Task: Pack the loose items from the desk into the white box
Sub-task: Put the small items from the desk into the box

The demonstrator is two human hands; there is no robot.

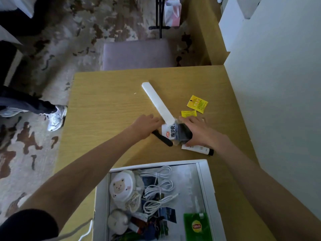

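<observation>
Head view looks down on a wooden desk (pixel 107 108) with the white box (pixel 204 180) at its near edge, already holding white cables (pixel 159 188), a round sheep pouch (pixel 121 186) and a green tea packet (pixel 197 226). Left hand (pixel 147 126) rests palm down with fingers spread flat, touching the near end of a long white bar (pixel 156 101) and covering part of a black comb (pixel 164 139); it grips nothing. Right hand (pixel 199 133) curls around a dark packet (pixel 184 133) beside a white printed card (pixel 167 132). A white tube (pixel 198 149) lies just under that hand. Two yellow sachets (pixel 194 106) sit beyond the fingers. A purple chair (pixel 139 54) stands past the desk.
</observation>
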